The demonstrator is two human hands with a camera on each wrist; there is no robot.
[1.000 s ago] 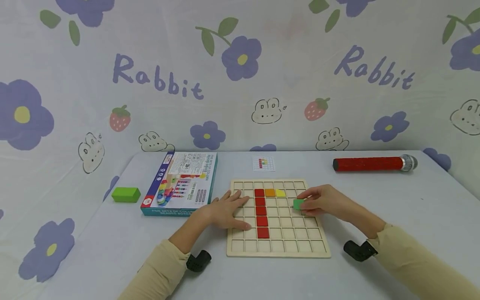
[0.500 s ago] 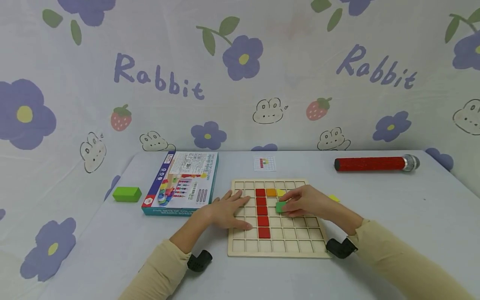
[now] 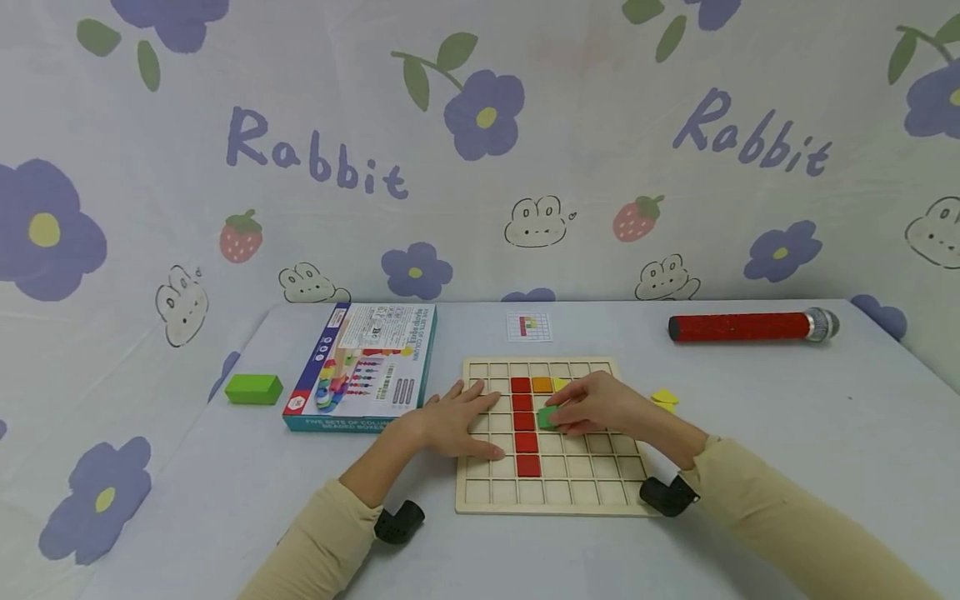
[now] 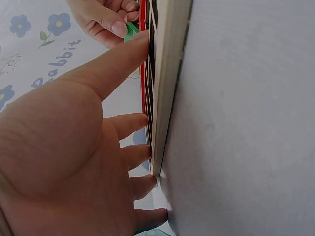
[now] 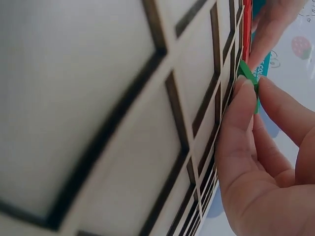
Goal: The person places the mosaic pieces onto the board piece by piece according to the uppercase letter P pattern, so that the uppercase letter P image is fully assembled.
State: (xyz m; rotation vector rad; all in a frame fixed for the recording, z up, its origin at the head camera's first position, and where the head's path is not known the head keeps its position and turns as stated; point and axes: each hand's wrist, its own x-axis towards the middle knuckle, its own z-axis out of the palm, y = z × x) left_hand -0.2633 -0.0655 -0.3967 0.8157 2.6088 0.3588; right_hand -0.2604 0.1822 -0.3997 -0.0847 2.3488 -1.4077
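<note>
My right hand (image 3: 600,406) pinches a green square tile (image 3: 547,417) between thumb and fingers. The tile is close over the wooden grid board (image 3: 555,507), just right of a column of several red tiles (image 3: 525,442); in the right wrist view the green tile (image 5: 248,74) appears tilted. An orange tile (image 3: 542,385) fills the cell beside the top red one, with a yellow tile (image 3: 560,384) to its right, partly behind my fingers. With fingers spread, my left hand (image 3: 453,423) rests on the board's left side; its thumb and several fingertips touch the board in the left wrist view.
Behind the board lies a small pattern card (image 3: 529,327). A flat toy box (image 3: 367,367) and a green block (image 3: 253,388) are at the left. Loose yellow tiles (image 3: 664,401) lie right of the board, near my right wrist. A red microphone (image 3: 750,327) is at the back right.
My right hand has carried the green tile leftward across the board to beside the red column. The yellow tiles right of the board have come into sight. My left hand has stayed put.
</note>
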